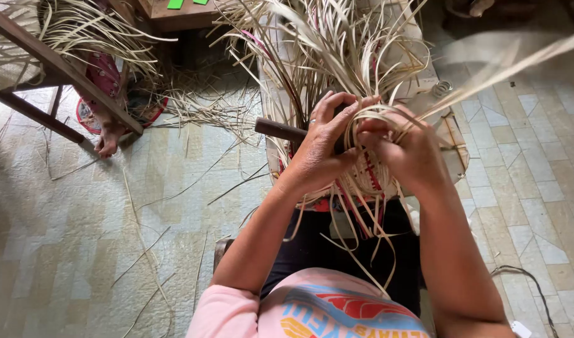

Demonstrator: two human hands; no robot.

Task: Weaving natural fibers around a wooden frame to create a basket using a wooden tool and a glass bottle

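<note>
A half-woven basket (369, 178) of pale cane strips with a few red ones rests on my lap. My left hand (323, 147) presses against its left side, fingers curled over the strips, with a dark wooden handle (279, 129) sticking out from under the hand. My right hand (407, 150) grips the basket's upper right side and pinches a cane strip (487, 78) that runs up to the right. Many loose strip ends (328, 44) fan up and away from the basket.
Another person's bare foot (107, 139) and patterned red clothing (102, 75) show at upper left, beside a wooden bench frame (55, 69). Loose cane scraps (199, 106) litter the tiled floor. A dark cord (528, 275) lies at lower right.
</note>
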